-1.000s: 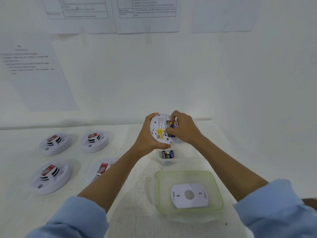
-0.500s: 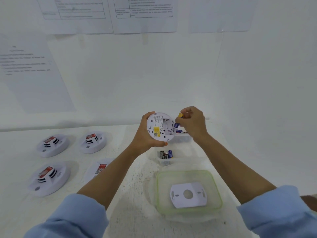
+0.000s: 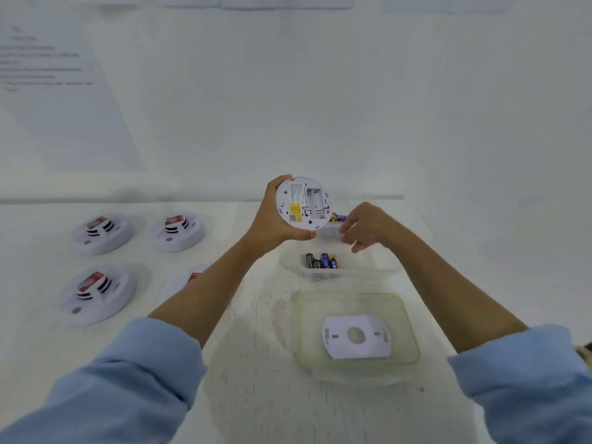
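My left hand (image 3: 272, 224) grips a round white smoke detector (image 3: 302, 200) by its rim, raised above the table with its back towards me. The back carries a yellow label, and the battery bay looks bare. To its right, my right hand (image 3: 365, 225) hovers with loose, spread fingers and holds nothing. It hangs over a small clear tub (image 3: 330, 232), where a blue and yellow battery (image 3: 339, 216) lies just beyond the fingertips.
A second clear tub (image 3: 368, 267) nearer to me holds several batteries (image 3: 320, 261). A green-rimmed container (image 3: 301, 328) holds a white mounting plate (image 3: 356, 336). Three smoke detectors (image 3: 102, 233) (image 3: 177, 232) (image 3: 97, 294) lie on the left of the table. My left forearm partly hides another smoke detector (image 3: 192, 278).
My right hand pulled a battery out of the detector, carried it right and down to the far tub and let go. The view has tilted downwards.
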Tool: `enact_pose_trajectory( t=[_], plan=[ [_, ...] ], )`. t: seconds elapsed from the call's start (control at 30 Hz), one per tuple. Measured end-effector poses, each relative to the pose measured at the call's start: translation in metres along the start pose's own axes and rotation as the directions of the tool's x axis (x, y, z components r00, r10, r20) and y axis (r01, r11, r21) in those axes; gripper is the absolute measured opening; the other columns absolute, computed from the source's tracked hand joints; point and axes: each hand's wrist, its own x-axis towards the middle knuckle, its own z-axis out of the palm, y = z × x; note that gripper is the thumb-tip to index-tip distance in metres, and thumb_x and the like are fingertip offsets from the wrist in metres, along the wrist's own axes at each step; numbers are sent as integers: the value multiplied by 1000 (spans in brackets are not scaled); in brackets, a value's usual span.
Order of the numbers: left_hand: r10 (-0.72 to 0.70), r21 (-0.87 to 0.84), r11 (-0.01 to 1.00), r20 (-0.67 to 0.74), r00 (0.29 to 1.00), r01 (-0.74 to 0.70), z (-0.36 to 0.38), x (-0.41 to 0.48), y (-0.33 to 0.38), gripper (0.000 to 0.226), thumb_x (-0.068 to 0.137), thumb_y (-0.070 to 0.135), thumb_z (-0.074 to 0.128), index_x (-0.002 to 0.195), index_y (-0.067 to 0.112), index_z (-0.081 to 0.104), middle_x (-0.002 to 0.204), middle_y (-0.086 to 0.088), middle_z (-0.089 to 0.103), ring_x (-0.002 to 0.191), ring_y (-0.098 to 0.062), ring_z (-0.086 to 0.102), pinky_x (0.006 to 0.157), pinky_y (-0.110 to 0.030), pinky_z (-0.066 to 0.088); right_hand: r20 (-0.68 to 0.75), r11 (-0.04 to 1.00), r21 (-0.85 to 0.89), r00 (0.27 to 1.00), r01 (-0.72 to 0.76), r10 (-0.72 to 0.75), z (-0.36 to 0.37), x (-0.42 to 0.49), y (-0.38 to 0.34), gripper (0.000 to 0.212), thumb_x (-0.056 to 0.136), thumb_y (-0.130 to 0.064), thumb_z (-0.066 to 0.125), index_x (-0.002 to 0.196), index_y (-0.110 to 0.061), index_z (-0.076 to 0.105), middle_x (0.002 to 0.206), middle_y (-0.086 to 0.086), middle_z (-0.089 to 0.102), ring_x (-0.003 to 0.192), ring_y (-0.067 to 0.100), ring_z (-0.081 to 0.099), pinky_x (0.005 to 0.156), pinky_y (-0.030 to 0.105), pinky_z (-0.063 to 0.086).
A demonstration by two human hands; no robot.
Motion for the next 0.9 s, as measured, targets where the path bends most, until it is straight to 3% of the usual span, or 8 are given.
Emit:
enact_pose_trajectory(
  t=[0.1, 0.2, 0.3, 0.37, 0.5, 0.67, 0.8, 0.9],
  plan=[
    [-26, -7, 1000, -32, 999, 26, -5, 3, 0, 101, 46, -1, 80, 131, 7, 27, 123, 3, 41, 105, 11, 49, 79, -14, 50, -133, 996, 75, 990, 45, -34, -19, 11, -7, 13, 78, 3, 65, 90, -1, 67, 59, 5, 58, 39, 11, 57, 45, 18, 49],
    [-26, -9, 1000, -32, 999, 26, -10, 11, -2, 103, 48, -5, 81, 134, 4, 24, 125, -2, 39, 109, 1, 49, 80, -14, 50, -210, 990, -44, 967, 136, -142, -20, 33, -11, 19, 78, 2, 64, 97, 0, 68, 75, 5, 64, 56, 18, 56, 59, 23, 48],
    [-41, 15, 999, -31, 999, 42, -13, 19, -3, 103, 49, -6, 82, 134, 3, 23, 122, 1, 40, 109, -1, 48, 81, -13, 49, -150, 958, -230, 967, 170, -207, -10, 59, -10, 29, 78, -2, 65, 107, -7, 67, 111, 10, 63, 85, 24, 62, 80, 29, 48],
    [-44, 29, 999, -37, 998, 45, -14, 21, -4, 103, 49, -1, 81, 134, 3, 24, 123, 1, 40, 110, -3, 48, 81, -14, 49, -88, 917, -352, 968, 189, -234, -3, 74, -8, 30, 78, -6, 65, 108, -9, 67, 111, 10, 65, 96, 26, 62, 86, 31, 49],
    [-56, 46, 997, -33, 998, 57, -12, 27, -9, 103, 50, 1, 81, 135, 2, 23, 121, 5, 40, 110, -2, 48, 84, -15, 49, -66, 833, -528, 970, 165, -234, 3, 85, -7, 23, 82, -6, 58, 101, -12, 68, 106, 9, 67, 94, 28, 63, 73, 31, 46],
    [-42, 51, 998, -24, 999, 43, -9, 30, -12, 104, 49, 4, 81, 135, 1, 23, 120, 8, 40, 108, 4, 47, 86, -13, 47, -110, 765, -629, 958, 138, -264, 5, 89, -9, 20, 79, -2, 56, 96, -6, 65, 97, 14, 65, 74, 29, 54, 67, 31, 42],
    [-32, 59, 998, -17, 999, 33, -9, 30, -14, 104, 49, 5, 81, 135, 1, 23, 120, 7, 40, 110, -1, 47, 86, -12, 47, -100, 803, -565, 949, 192, -298, -1, 90, -6, 15, 80, -10, 63, 95, -8, 65, 100, 12, 66, 88, 31, 60, 71, 31, 42],
    [-30, 51, 998, -18, 999, 31, -11, 29, -13, 103, 49, 4, 81, 135, 1, 23, 120, 10, 40, 110, -1, 47, 87, -13, 47, -168, 911, -277, 919, 304, -358, -14, 87, -3, 14, 87, -15, 57, 98, -8, 62, 98, 11, 66, 89, 24, 60, 77, 27, 44]
  ],
)
